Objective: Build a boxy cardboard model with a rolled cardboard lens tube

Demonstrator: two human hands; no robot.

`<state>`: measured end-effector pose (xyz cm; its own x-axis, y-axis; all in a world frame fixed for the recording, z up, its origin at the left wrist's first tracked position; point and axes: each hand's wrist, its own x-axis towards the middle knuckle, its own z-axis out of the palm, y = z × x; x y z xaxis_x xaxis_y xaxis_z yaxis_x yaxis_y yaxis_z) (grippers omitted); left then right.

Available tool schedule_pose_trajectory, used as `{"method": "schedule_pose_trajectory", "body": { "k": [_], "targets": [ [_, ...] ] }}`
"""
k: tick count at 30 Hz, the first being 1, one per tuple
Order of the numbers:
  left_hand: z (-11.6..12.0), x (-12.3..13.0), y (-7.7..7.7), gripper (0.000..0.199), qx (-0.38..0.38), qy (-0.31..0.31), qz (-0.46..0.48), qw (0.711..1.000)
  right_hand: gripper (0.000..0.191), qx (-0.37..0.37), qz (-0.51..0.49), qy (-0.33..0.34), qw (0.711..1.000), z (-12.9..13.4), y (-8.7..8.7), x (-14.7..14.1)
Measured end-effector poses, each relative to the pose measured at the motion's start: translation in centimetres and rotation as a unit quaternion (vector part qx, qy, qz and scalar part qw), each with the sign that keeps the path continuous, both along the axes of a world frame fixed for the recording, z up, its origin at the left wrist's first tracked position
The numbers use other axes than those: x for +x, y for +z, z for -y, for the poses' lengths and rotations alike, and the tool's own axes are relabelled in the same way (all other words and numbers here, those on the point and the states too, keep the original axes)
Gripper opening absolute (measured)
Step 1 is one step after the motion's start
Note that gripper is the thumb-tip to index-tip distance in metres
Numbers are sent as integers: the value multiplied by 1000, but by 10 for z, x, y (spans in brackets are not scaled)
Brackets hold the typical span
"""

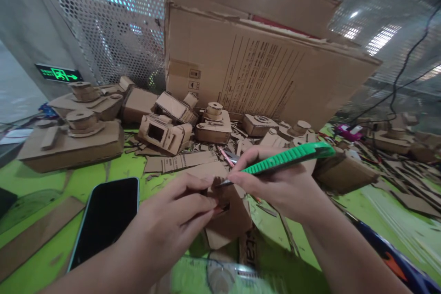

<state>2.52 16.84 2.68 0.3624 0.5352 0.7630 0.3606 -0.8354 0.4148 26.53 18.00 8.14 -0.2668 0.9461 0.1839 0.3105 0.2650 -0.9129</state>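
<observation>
In my right hand (275,183) is a green utility knife (289,158), gripped like a pen with its blade pointing left. The blade tip meets the upper edge of a small cardboard piece (229,225) that has a dark slot in its face. Fingers of my left hand (182,211) are closed on the left side of that cardboard piece, close to the blade. My left fingertips partly cover the slot and the edge being touched.
A black-screened phone (106,216) lies left of my left hand. Cardboard camera models (161,133) and scraps stand behind. A large cardboard box (213,69) rises at the back. A clear ruler (237,273) lies in front, and a dark blue tool (382,248) sits at right.
</observation>
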Motion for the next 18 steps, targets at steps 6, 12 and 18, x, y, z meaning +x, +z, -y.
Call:
{"method": "schedule_pose_trajectory", "body": {
  "k": [6, 12, 18],
  "targets": [
    [1, 1, 0, 17, 8, 5, 0, 1000, 26, 84, -55, -111, 989, 10, -3, -3],
    [7, -1, -4, 15, 12, 15, -5, 1000, 27, 127, -17, -108, 986, 25, -7, -8],
    [9, -7, -10, 27, 4, 14, -12, 1000, 27, 148, 35, -82, 985, 32, -8, -6]
  ]
}}
